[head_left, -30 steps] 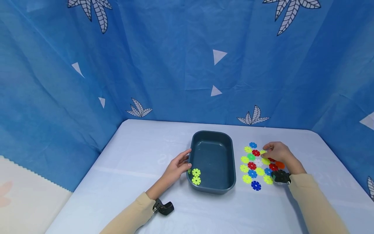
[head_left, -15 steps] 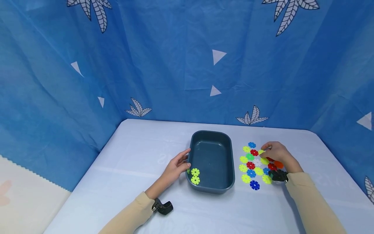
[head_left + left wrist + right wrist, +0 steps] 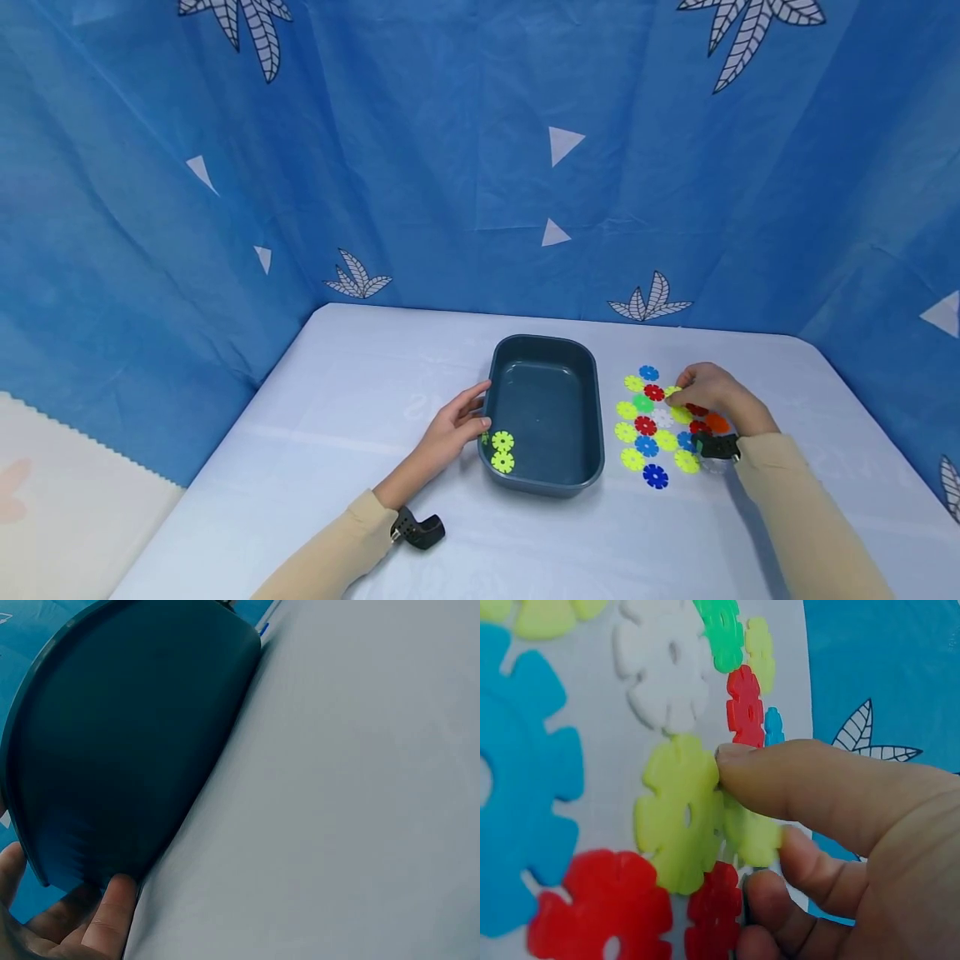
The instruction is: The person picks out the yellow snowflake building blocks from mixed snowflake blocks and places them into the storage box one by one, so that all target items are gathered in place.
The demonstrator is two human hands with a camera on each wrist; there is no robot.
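My left hand (image 3: 452,425) rests relaxed fingers against the left wall of a dark blue-grey plastic bin (image 3: 600,417). In the left wrist view, its fingertips (image 3: 118,900) touch the bin's outer side low down. Inside the bin, yellow snowflake discs (image 3: 502,461) lie in the near left corner. My right hand (image 3: 716,393) is over the spread of coloured discs on the right. Its thumb and index finger pinch the edges of a yellow snowflake disc (image 3: 755,838), partly hidden behind another yellow disc (image 3: 676,817) nearer the wrist camera.
Around the right hand lie several flat discs: red (image 3: 645,426), white (image 3: 662,417), green (image 3: 643,403), dark blue (image 3: 656,476) and orange (image 3: 717,423). A white cloth covers the table (image 3: 360,375). A blue patterned curtain (image 3: 450,167) hangs behind its far edge.
The right thumb and index finger have drawn closer together at the yellow disc. The left hand and the bin stay in place.
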